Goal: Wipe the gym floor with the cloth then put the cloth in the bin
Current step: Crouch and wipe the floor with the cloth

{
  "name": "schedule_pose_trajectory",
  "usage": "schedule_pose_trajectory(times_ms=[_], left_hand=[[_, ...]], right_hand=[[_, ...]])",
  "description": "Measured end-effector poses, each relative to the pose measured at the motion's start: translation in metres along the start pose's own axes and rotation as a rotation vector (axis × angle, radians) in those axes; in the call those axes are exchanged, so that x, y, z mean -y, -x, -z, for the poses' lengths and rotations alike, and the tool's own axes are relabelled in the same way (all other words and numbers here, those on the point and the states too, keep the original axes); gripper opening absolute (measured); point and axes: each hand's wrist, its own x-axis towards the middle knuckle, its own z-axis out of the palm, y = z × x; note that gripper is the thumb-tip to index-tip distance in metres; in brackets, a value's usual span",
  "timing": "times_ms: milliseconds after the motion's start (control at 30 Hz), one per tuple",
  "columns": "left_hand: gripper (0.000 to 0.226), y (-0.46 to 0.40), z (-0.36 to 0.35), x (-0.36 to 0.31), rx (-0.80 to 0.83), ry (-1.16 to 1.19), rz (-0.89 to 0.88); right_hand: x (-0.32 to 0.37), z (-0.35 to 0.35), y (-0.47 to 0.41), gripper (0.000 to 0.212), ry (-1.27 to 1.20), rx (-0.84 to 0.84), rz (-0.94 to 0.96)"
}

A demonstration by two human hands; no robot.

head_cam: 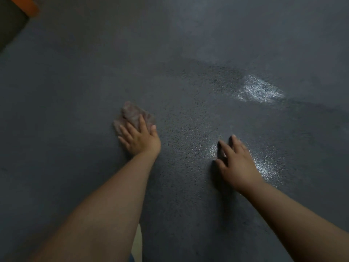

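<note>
Both arms reach down. The left hand (140, 138) presses flat, fingers straight, on the crumpled cloth (132, 113) on the gym floor (75, 82). The right hand (237, 163), fingers spread, holds nothing, resting nearby.

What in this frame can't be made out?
- Bin: not in the head view.
- Cloth: near part hidden under the left hand; blurred, so its pattern is unclear.
- Right hand: blurred; floor contact unclear.
- Orange object: cut off by the top-left edge.
</note>
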Motion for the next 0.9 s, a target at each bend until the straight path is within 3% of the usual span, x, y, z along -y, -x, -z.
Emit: schedule_pose_trajectory(times_ms=[67,233,333,433,733,800,900], left_hand=[[0.061,0.032,-0.014,-0.018,0.030,-0.097,-0.171],[0.061,0.103,-0.043,-0.046,0.146,-0.345,-0.869],[0.061,0.089,-0.038,-0.038,0.113,-0.449,-1.000],[0.060,0.061,-0.028,-0.015,0.084,-0.438,-0.831],[0.060,0.044,-0.019,0.070,-0.014,0.122,0.265],[0.060,0.069,-0.031,0.057,-0.041,0.192,0.343],[0.063,0.119,-0.055,0.028,-0.004,0.101,0.178]], right_hand=[[-0.004,0.000,0.005,0.065,-0.002,-0.013,-0.032],[-0.007,-0.015,0.030,0.069,-0.018,-0.036,-0.174],[-0.005,-0.025,0.045,0.070,-0.007,-0.009,-0.189],[-0.003,-0.031,0.055,0.070,0.015,0.015,-0.170],[-0.009,-0.034,0.067,0.066,0.008,0.032,-0.140],[-0.012,-0.037,0.070,0.066,0.009,0.023,-0.141],[-0.017,-0.042,0.075,0.064,0.023,0.003,-0.139]])
